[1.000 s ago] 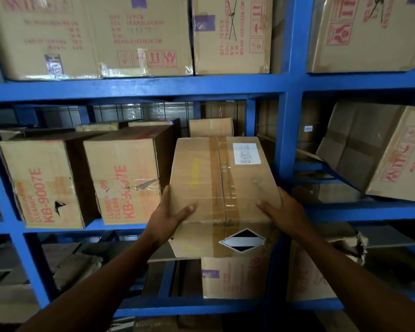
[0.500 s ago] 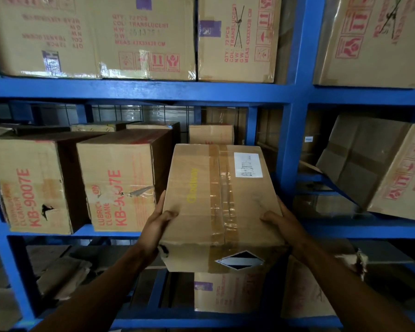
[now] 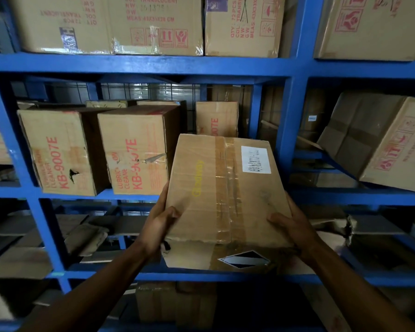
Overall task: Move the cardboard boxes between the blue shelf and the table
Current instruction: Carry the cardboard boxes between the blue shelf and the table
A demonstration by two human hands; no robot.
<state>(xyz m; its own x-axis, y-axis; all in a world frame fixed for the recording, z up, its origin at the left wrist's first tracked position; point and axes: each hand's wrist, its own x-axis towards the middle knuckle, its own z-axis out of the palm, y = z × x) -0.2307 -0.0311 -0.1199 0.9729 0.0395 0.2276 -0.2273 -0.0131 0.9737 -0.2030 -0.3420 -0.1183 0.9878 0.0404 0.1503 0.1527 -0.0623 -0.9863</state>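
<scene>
**Carton held in both hands at the shelf front**

The cardboard box (image 3: 223,188) sits between the two hands in front of the blue shelf (image 3: 139,64), with its taped top face towards the camera. It cannot be told whether its far end rests on the shelf.

The left hand (image 3: 158,226) grips the box's near left edge. Its thumb lies on the top face and its fingers are curled round the side.

The right hand (image 3: 292,226) grips the near right corner in the same way, thumb on top and fingers wrapped underneath.

A white label (image 3: 255,159) lies on the top face, beyond the right hand. A black and white diamond sticker (image 3: 244,259) is on the near face, between the wrists and below the thumbs.

Beyond and outboard of the left hand, two boxes marked KB-9007E (image 3: 58,152) stand side by side on the shelf. A smaller box (image 3: 216,118) stands beyond both hands, behind the held box. Well outboard of the right hand, in the next bay, is a tilted box (image 3: 379,137).
</scene>
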